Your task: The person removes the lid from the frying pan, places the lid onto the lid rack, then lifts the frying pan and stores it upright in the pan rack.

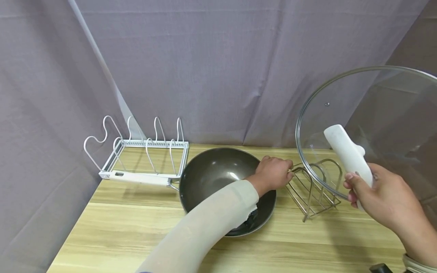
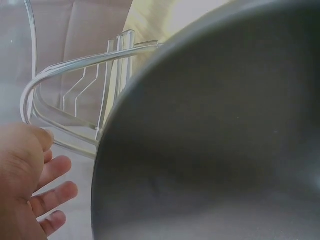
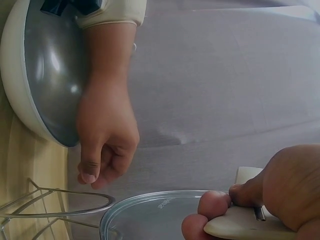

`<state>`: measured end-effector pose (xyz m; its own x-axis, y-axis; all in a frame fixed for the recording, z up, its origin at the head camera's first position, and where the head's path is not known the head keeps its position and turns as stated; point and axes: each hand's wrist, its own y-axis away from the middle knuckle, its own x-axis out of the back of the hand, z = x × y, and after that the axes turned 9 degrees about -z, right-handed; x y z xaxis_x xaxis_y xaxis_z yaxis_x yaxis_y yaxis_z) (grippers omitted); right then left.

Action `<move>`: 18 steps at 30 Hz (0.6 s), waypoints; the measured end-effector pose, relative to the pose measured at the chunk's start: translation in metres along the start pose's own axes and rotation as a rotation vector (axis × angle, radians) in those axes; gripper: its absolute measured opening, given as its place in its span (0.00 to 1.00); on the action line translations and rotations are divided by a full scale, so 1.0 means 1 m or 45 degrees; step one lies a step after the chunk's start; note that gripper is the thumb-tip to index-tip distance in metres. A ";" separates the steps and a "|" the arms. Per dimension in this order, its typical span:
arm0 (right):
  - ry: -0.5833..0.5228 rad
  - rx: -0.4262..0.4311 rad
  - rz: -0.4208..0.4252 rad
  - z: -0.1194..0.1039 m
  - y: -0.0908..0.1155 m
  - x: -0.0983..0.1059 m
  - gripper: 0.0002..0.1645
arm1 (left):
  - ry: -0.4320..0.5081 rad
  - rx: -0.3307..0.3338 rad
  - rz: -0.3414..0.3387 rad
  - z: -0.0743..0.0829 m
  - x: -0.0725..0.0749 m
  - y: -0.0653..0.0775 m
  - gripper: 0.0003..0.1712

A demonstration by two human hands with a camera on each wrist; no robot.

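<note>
My right hand [image 1: 392,193] grips the white handle of a large round glass lid [image 1: 370,102] with a metal rim, raised at the right in the head view. The lid overlaps part of a wire rack [image 1: 321,187] standing on the table. Reaching across a dark wok [image 1: 218,170], my left hand [image 1: 273,172] is near the rack's left end. Its fingers are loosely bent; in the right wrist view, a small gap shows between the fingertips and the wire loop [image 3: 85,212]. My left forearm hides part of the wok's inside.
A white rack [image 1: 186,157] with upright wire loops stands at the back left, and the wok's cream handle [image 1: 141,178] lies along its front edge. Grey curtain [image 1: 205,76] hangs behind the wooden table [image 1: 129,227]. At the bottom right edge, a black object [image 1: 380,268] pokes in.
</note>
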<state>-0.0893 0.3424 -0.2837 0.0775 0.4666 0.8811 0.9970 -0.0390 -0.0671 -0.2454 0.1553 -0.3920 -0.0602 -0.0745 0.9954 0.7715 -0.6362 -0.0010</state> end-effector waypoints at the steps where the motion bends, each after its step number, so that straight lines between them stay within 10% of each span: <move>1: -0.001 -0.002 -0.001 0.000 0.000 0.000 0.19 | 0.006 0.002 0.002 0.001 0.000 -0.001 0.15; 18: -0.009 -0.005 -0.001 0.003 0.000 -0.004 0.19 | 0.028 -0.007 0.014 0.002 0.000 -0.003 0.13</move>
<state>-0.0893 0.3436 -0.2889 0.0764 0.4728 0.8778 0.9971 -0.0417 -0.0643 -0.2465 0.1582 -0.3918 -0.0657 -0.0982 0.9930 0.7689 -0.6392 -0.0124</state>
